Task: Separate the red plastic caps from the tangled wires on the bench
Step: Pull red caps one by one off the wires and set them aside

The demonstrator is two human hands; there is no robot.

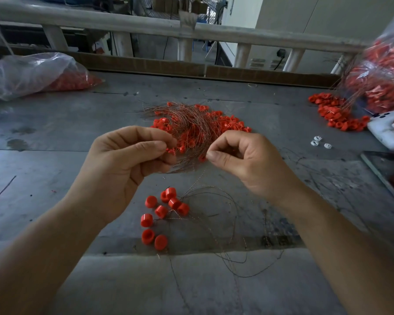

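Nearest me, a handful of loose red caps (160, 211) lies on the grey bench (55, 167), with stray wires (214, 189) just beside them. Past those, my left hand (127, 164) curls its fingers round strands of the tangled wires (191, 123). My right hand (239, 160) pinches a strand between thumb and forefinger. Farther off, the tangle rests on heaped caps, and a clear bag (32, 73) of caps lies far left.
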